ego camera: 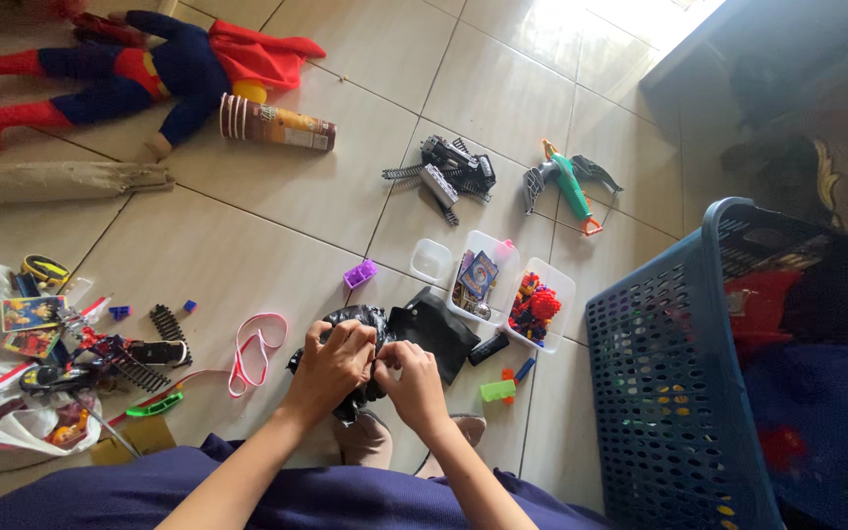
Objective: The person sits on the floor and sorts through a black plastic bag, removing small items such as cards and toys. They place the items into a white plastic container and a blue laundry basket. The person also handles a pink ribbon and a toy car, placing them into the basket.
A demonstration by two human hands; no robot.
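- Left hand (329,365) and right hand (412,385): both gripping a crumpled black plastic bag (422,329) on the tiled floor (277,186).
- Two clear tubs (510,290) of small toys: just beyond the bag.
- Blue laundry basket (660,393): right.
- Caped doll (139,69): far left.

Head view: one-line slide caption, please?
Both hands, left hand and right hand, grip a crumpled black plastic bag over a tiled floor strewn with toys, a blue laundry basket alongside.

Two bare forearms, left hand (329,365) and right hand (414,385) uncovered, no rings or watch visible; dark purple garment (277,496) across lap.
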